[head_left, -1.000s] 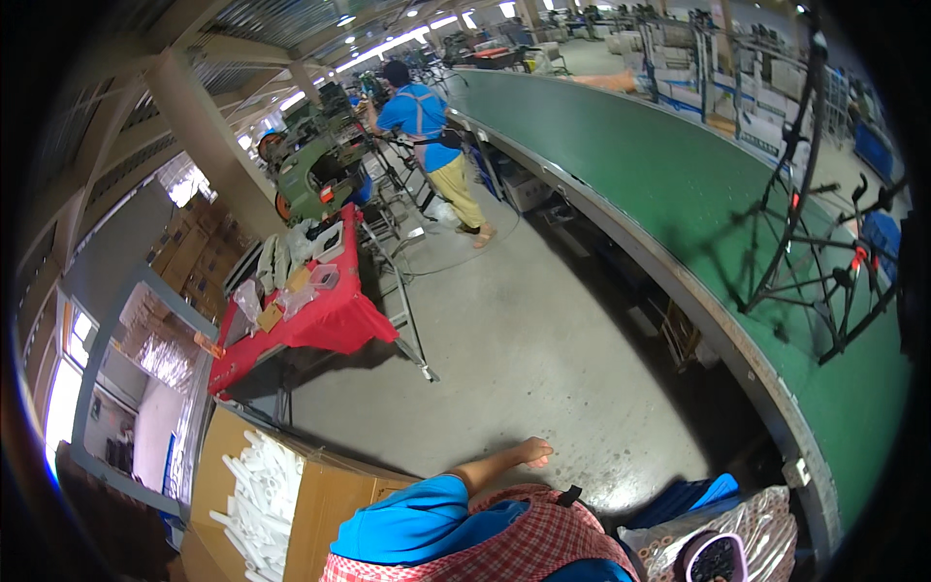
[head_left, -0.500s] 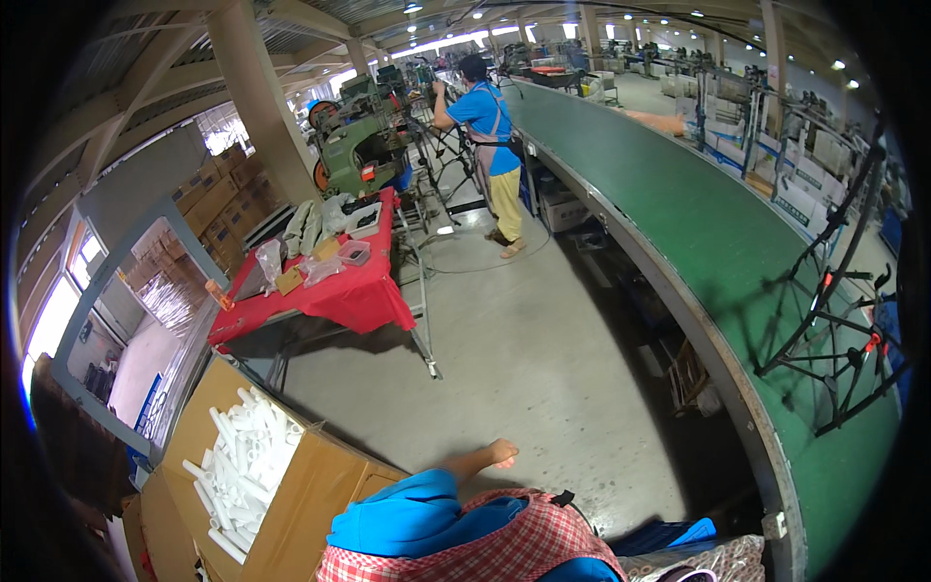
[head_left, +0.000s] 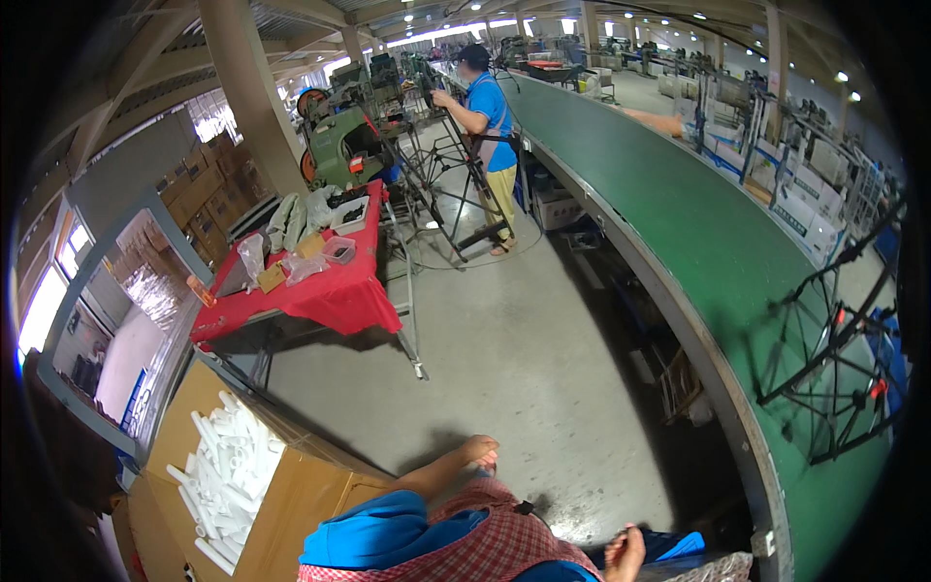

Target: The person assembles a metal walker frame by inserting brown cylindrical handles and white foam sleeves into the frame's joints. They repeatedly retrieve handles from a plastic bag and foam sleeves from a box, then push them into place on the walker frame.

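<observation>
My left hand point(head_left: 478, 452) hangs out in front of my body over the grey floor, its fingers loosely curled with nothing visible in them. Low at the right, my right hand point(head_left: 626, 557) has its fingers pressed together; a small dark spot shows at the fingertips, too small to name. Closest to that hand is a blue plastic bin point(head_left: 679, 545) beside the conveyor. A cardboard box point(head_left: 301, 485) full of short white plastic tubes point(head_left: 231, 466) stands to the left of my left arm.
A green conveyor belt point(head_left: 659, 194) runs along the right, bearing a black metal frame point(head_left: 839, 359). On the left is a red-covered table point(head_left: 330, 296) with bags and trays. Ahead, a person in blue point(head_left: 490, 107) holds another black frame point(head_left: 456, 175) near a green machine point(head_left: 339, 145).
My right hand has come into view at the lower right. My left hand has shifted slightly left. The person ahead has turned, and their black frame now stands nearer to me.
</observation>
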A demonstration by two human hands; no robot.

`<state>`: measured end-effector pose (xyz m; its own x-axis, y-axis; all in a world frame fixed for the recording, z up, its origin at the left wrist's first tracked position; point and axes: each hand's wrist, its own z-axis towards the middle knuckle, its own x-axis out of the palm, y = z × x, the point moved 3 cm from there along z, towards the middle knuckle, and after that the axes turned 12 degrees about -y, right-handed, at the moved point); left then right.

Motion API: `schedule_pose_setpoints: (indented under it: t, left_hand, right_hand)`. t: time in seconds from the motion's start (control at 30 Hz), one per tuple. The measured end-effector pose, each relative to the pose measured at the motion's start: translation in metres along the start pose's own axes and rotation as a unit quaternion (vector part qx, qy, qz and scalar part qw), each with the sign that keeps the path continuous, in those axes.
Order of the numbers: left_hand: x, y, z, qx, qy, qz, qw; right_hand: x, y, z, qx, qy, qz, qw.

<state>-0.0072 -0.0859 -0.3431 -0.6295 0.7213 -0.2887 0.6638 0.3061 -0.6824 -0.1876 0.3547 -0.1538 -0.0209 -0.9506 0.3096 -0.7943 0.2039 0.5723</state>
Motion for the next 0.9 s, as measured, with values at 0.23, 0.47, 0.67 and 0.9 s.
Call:
schedule_pose_setpoints:
  t: [0.23,0.47,0.67,0.9]
  left_hand:
    - [-0.124,-0.06,0.106,-0.049,-0.144,-0.273,0.95]
    - [-0.334,-0.144,0.261,0.043,-0.208,-0.562,0.8]
    - [-0.529,-0.278,0.299,0.153,-0.422,-0.419,0.789]
    - [-0.588,-0.424,0.349,0.366,-0.488,0.094,0.787]
  right_hand:
    - [0.109,-0.075,0.084,0.105,0.023,0.036,0.994]
    - [0.301,-0.057,0.126,0.01,0.073,-0.009,0.997]
    - [0.423,-0.06,0.123,-0.019,0.083,-0.102,0.991]
    - [0.427,-0.098,0.131,0.031,0.025,-0.126,0.991]
